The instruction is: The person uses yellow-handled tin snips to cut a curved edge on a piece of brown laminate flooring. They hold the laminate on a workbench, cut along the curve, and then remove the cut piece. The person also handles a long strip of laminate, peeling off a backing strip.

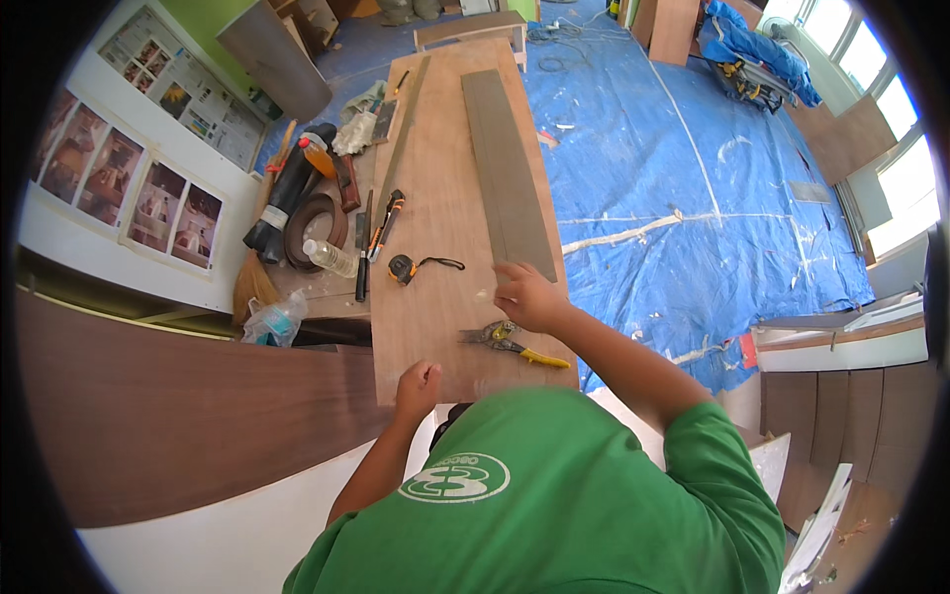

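Note:
My right hand point(531, 297) is over the near end of a long grey-brown strip panel point(510, 178), fingers bent but apart; I cannot tell whether they touch it. My left hand point(419, 388) is closed in a loose fist at the near edge of the wooden worktop point(435, 327), with nothing showing in it. Between the hands lies a pair of snips point(495, 335) with yellow grips. A tape measure point(403, 268) with a black wrist strap rests farther left. Beyond it is an orange and black utility knife point(387, 225).
Left of the worktop are a clear bottle point(331, 259), a brown coil of edging point(315, 230), an orange bottle point(317, 156), a black roll point(287, 198) and a plastic bag point(276, 319). A long thin strip point(406, 129) lies along the worktop. Blue sheeting point(643, 178) covers the floor at right.

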A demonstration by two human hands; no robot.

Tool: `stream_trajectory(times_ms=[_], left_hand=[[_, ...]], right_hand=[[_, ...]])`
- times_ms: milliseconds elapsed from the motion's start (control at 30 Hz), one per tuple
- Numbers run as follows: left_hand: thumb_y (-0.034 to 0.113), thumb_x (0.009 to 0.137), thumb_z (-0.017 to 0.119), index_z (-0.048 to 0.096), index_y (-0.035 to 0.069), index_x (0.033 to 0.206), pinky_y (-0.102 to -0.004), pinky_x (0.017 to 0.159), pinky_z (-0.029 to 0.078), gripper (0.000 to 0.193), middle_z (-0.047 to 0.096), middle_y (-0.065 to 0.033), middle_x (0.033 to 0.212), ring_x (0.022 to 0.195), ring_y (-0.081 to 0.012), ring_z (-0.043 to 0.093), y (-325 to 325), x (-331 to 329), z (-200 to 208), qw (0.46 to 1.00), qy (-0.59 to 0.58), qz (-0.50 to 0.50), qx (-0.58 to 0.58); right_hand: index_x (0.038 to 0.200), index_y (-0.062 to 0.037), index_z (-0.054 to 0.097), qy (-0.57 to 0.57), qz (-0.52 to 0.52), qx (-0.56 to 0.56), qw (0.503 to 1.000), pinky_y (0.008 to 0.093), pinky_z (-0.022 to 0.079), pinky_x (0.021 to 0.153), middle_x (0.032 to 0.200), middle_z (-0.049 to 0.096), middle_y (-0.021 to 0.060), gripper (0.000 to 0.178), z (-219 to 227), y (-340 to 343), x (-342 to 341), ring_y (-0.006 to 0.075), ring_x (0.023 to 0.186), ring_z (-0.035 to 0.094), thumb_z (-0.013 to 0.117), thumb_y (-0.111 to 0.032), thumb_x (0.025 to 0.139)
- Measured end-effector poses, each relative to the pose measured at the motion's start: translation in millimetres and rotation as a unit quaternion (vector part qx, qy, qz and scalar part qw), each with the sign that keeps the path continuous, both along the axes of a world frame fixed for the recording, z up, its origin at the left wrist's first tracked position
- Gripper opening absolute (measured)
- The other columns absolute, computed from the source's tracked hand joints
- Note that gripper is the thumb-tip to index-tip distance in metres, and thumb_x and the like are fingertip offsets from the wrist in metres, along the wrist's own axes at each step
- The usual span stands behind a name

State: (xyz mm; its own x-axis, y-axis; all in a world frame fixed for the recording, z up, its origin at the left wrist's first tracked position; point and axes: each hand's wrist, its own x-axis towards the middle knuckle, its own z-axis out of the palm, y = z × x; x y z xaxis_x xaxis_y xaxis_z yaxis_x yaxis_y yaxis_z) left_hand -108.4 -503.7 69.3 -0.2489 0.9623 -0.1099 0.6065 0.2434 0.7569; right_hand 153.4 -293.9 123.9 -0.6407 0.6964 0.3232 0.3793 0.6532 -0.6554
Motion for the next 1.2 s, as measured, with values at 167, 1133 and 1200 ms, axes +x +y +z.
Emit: stream_trajectory(times_ms=[167, 1133, 1200], left_hand=[[0.023, 0.096, 0.067, 0.068, 0.0, 0.095, -0.036, 0.072, 0.053, 0.023, 0.069, -0.0159, 0.083, 0.076, -0.0259, 0.067, 61.0, 19.2, 34.6, 0.996, -0.079, -0.043, -0.012], [0.013, 0.078, 0.074, 0.07, 0.012, 0.089, -0.0407, 0.089, 0.047, 0.012, 0.071, -0.0009, 0.097, 0.096, -0.0235, 0.065, 165.8, 149.4, 64.8, 0.796, -0.069, -0.539, 0.267], [0.016, 0.079, 0.073, 0.071, 0.012, 0.086, -0.0407, 0.092, 0.047, 0.009, 0.071, -0.001, 0.094, 0.098, -0.0236, 0.065, 177.6, 161.1, 63.7, 0.782, -0.05, -0.548, 0.293]], right_hand=[[0.094, -0.0004, 0.073, 0.111, -0.169, -0.502, 0.841, 0.03, 0.055, 0.067, 0.084, 0.072, 0.0071, 0.018, 8.5, -62.9, 58.0, 0.0157, 0.072, 0.068, 0.068, -0.017, 0.098], [0.102, 0.0004, 0.072, 0.27, -0.309, -0.623, 0.666, 0.0261, 0.054, 0.062, 0.086, 0.072, 0.0084, 0.024, 41.7, -131.1, 83.1, 0.0122, 0.069, 0.064, 0.061, -0.02, 0.105], [0.102, -0.0001, 0.072, 0.287, -0.321, -0.611, 0.664, 0.025, 0.052, 0.06, 0.082, 0.071, 0.0083, 0.023, 30.5, -126.9, 98.8, 0.0115, 0.065, 0.062, 0.061, -0.02, 0.105]])
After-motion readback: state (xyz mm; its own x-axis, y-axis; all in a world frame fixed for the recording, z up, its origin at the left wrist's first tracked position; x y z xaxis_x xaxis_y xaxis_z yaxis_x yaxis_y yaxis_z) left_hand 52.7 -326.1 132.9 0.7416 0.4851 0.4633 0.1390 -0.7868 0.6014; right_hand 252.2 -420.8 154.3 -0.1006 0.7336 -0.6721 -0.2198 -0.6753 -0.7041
